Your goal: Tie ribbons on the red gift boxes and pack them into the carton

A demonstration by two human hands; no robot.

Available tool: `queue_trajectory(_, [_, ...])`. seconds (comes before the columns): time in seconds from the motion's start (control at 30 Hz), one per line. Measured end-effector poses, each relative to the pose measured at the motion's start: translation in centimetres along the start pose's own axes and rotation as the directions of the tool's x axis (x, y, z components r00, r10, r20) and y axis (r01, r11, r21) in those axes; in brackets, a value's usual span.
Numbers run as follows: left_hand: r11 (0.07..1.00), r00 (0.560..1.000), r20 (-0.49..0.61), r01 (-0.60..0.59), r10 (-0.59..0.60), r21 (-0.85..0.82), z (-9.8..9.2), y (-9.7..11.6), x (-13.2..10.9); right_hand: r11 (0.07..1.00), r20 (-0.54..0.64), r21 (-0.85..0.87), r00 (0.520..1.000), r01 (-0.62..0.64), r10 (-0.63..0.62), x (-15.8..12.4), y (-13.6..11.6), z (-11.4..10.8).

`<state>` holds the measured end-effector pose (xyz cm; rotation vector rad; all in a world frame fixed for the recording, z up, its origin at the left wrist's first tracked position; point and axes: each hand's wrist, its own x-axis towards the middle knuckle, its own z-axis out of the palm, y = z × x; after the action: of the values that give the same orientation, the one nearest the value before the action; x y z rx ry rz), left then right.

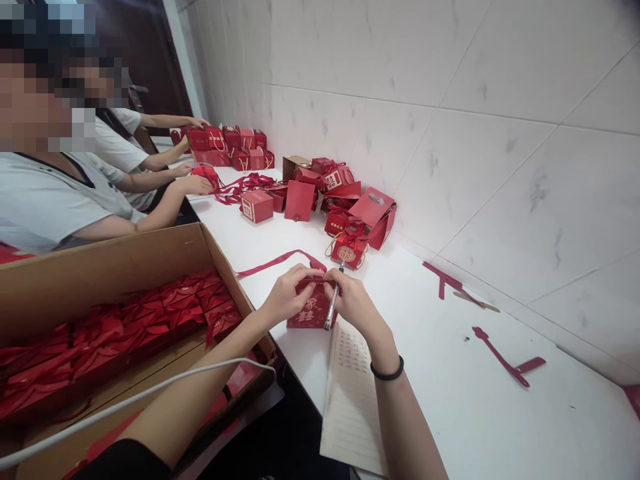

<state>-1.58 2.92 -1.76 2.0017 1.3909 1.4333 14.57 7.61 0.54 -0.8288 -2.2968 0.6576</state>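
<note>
A small red gift box (306, 313) with gold characters stands on the white table (450, 373) in front of me. My left hand (286, 292) pinches its top left edge. My right hand (353, 300) grips the top right edge and also holds a silver pen (331, 308) pointing down beside the box. A red ribbon (280, 260) runs from the box top out to the left across the table. A lined notepad (350, 393) lies under my right wrist.
A cardboard carton (115, 267) full of flat red boxes sits at my left. Finished and unfolded red boxes (345, 200) pile against the tiled wall. Red paper scraps (505, 360) lie to the right. Two other people work further along the table.
</note>
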Motion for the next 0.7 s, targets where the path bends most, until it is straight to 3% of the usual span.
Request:
queue_trajectory(0.17, [0.958, 0.988, 0.064, 0.153, -0.142, -0.241, -0.5, -1.4, -1.5, 1.000, -0.012, 0.014, 1.000, -0.002, 0.002, 0.0, 0.2, 0.2])
queue_trajectory(0.33, [0.910, 0.913, 0.293, 0.354, -0.284, -0.219, -1.6, -2.7, -4.3, 0.999, -0.151, 0.045, 0.988, -0.025, 0.031, -0.7, 0.4, -1.1])
queue_trajectory(0.43, [0.830, 0.901, 0.147, 0.434, -0.409, -0.351, -2.7, -2.4, -5.3, 0.988, -0.191, -0.042, 0.972, -0.147, 0.137, -1.1, 1.1, -2.9])
queue_trajectory(0.47, [0.771, 0.870, 0.068, 0.466, -0.488, -0.434, -3.2, -2.1, -5.4, 0.979, -0.174, -0.075, 0.969, -0.188, 0.173, -1.3, 1.4, -3.5])
queue_trajectory(0.53, [0.578, 0.739, -0.003, 0.524, -0.674, -0.626, -4.4, -1.5, -5.7, 0.952, -0.079, -0.141, 0.962, -0.271, 0.262, -1.5, 2.0, -4.6])
queue_trajectory(0.6, [0.320, 0.589, 0.074, 0.536, -0.805, -0.781, -5.7, -0.6, -6.1, 0.912, 0.065, -0.214, 0.926, -0.351, 0.372, -1.8, 2.4, -5.2])
queue_trajectory(0.7, [0.036, 0.465, 0.231, 0.497, -0.855, -0.867, -7.4, 1.2, -7.0, 0.834, 0.240, -0.331, 0.815, -0.442, 0.528, -2.1, 2.3, -5.3])
